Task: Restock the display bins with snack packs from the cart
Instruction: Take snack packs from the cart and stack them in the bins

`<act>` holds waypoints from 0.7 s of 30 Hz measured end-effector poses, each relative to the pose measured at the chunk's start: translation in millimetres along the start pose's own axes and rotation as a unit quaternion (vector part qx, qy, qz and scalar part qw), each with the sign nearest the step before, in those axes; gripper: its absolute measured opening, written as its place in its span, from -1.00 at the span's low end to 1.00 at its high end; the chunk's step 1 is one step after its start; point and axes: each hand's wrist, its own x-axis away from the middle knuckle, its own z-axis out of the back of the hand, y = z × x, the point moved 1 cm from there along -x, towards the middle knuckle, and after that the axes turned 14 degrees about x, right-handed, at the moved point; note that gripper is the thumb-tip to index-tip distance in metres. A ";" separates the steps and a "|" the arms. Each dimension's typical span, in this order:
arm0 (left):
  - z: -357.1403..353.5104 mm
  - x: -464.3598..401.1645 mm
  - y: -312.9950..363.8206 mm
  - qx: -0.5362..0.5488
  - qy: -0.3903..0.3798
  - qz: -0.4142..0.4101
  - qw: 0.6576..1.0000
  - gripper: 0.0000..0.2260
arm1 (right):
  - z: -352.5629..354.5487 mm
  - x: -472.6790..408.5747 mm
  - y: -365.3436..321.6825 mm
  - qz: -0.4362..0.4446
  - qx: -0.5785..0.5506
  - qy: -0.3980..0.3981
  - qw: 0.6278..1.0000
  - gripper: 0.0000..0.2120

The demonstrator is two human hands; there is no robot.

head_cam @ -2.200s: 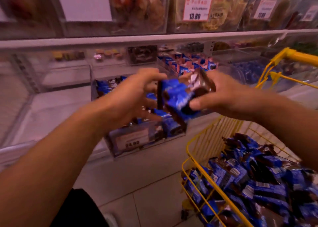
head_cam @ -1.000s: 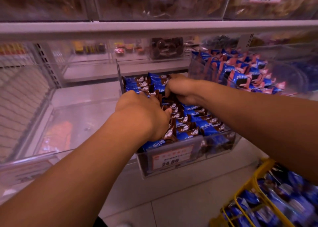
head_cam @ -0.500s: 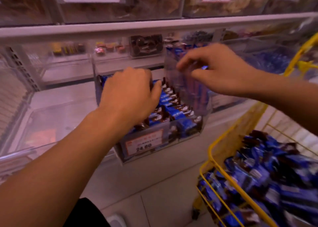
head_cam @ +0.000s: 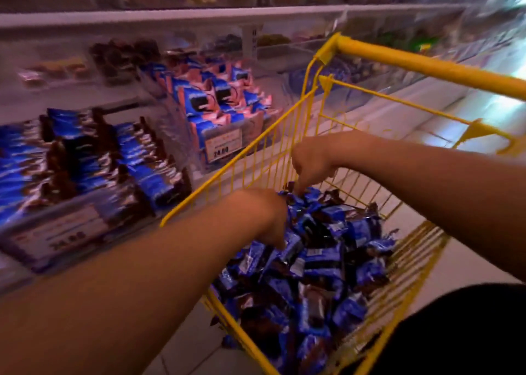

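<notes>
A yellow wire cart [head_cam: 231, 166] at the lower right holds a heap of several blue and brown snack packs [head_cam: 327, 263]. Both of my hands reach down into it. My left hand [head_cam: 266, 216] has its fingers curled down onto the packs near the cart's left side. My right hand [head_cam: 310, 162] is farther back, with its fingertips touching the top of the heap. Motion blur hides whether either hand grips a pack. The clear display bin [head_cam: 61, 234] at the left is filled with rows of the same blue and brown packs [head_cam: 94, 158].
A neighbouring clear bin [head_cam: 225, 144] with blue and pink packs stands just left of the cart's front corner. The cart's yellow handle [head_cam: 427, 67] crosses the upper right. More bins line the shelf above. Pale floor tiles show below the bins.
Both hands have left the display bin and swung right and down into the cart. The view has turned right, so the bin now sits at the left edge.
</notes>
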 end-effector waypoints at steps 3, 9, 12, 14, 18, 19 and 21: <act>-21.9 -25.5 -5.3 -0.005 -0.098 0.046 0.994 -0.40 | -36.0 -32.6 -0.2 -0.029 0.032 -0.028 0.999 -0.40; -36.2 -47.3 -27.7 0.087 -0.124 0.046 0.987 -0.39 | -86.5 -63.0 -11.2 -0.050 -0.097 -0.064 0.992 -0.30; -35.5 -52.1 -30.5 0.122 -0.147 0.057 0.980 -0.54 | -86.3 -68.5 -12.3 -0.073 -0.102 -0.019 0.992 -0.42; -33.3 -54.0 -35.2 0.138 -0.169 0.064 0.974 -0.53 | -81.3 -70.6 -8.7 -0.072 -0.111 -0.033 0.991 -0.52; -30.5 -58.7 -43.4 0.177 -0.184 0.051 0.966 -0.55 | -62.5 -65.5 1.6 -0.045 -0.209 -0.112 0.970 -0.64; -30.4 -59.8 -44.1 0.181 -0.182 0.046 0.966 -0.59 | -56.2 -61.1 3.1 -0.036 -0.235 -0.135 0.962 -0.64; -30.5 -60.1 -45.1 0.190 -0.180 0.042 0.964 -0.64 | -44.6 -52.6 2.9 -0.004 -0.240 -0.182 0.953 -0.65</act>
